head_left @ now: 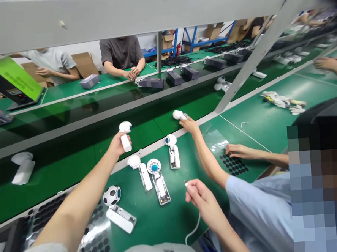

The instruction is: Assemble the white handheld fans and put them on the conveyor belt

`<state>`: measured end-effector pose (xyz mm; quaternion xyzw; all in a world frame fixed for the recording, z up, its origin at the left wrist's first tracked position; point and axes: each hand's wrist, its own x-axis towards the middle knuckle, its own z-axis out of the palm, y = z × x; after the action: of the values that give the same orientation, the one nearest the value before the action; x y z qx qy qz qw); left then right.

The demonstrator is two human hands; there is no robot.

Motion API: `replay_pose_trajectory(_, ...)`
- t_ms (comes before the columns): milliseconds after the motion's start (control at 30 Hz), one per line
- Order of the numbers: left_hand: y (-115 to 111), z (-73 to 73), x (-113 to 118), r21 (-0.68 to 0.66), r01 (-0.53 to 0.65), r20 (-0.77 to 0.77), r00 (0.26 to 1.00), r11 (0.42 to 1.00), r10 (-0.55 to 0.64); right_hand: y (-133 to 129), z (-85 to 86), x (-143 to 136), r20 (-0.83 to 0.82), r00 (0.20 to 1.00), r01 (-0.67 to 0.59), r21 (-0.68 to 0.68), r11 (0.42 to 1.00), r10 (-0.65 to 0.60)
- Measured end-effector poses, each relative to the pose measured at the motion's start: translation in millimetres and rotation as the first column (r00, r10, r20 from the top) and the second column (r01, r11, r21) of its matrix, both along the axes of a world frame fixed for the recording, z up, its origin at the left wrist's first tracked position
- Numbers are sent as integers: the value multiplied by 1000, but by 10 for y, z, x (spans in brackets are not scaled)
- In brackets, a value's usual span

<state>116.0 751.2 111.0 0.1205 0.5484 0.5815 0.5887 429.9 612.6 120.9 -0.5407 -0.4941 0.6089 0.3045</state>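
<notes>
My left hand point(117, 145) is closed round a white handheld mini fan point(126, 142), held over the near edge of the green conveyor. At the lower right my right hand point(203, 202) pinches the plug end of a white USB cable point(193, 232), apart from any fan. Between my hands on the green table lie several fans: a white one point(145, 177), one with a clear open handle point(161, 189) and a blue hub, and another with its handle partly uncovered point(174, 156). Nearer me is a fan with a football-patterned head point(121, 214).
At my right, a co-worker's hand point(189, 124) touches a fan point(178, 114) by the belt; the other hand point(238, 151) rests at a sheet of black round pads point(234, 165). A slanted metal post point(247, 64) rises beyond. Grey boxes point(151, 83) line the far side.
</notes>
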Motion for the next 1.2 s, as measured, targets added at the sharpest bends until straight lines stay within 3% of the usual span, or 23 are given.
replay_pose_trajectory(100, -387, 119, 264, 41, 134, 181, 974, 990, -139, -40, 79, -105, -55, 998, -22, 43, 999, 24)
replay_pose_trajectory(233, -980, 265, 693, 79, 359, 441, 824, 930, -356, -118, 196, -266, -133, 990, -26, 93, 995, 39)
replay_pose_trajectory(367, -1312, 351, 975, 68, 445, 471, 775, 893, -423, -173, 306, -376, -165, 982, -68, 132, 989, 89)
replay_pose_trajectory(767, -1367, 357, 1145, 103, 475, 421, 775, 874, -471, -169, 297, -425, -182, 968, -147, 150, 978, 174)
replay_pose_trajectory(1000, -1376, 403, 1158, 71, 496, 303, 816, 865, -493, -194, 342, -435, -242, 943, -201, 125, 972, 227)
replay_pose_trajectory(1200, -1396, 373, 1173, 86, 499, 349, 796, 862, -495, -200, 371, -410, -213, 959, -160, 129, 979, 185)
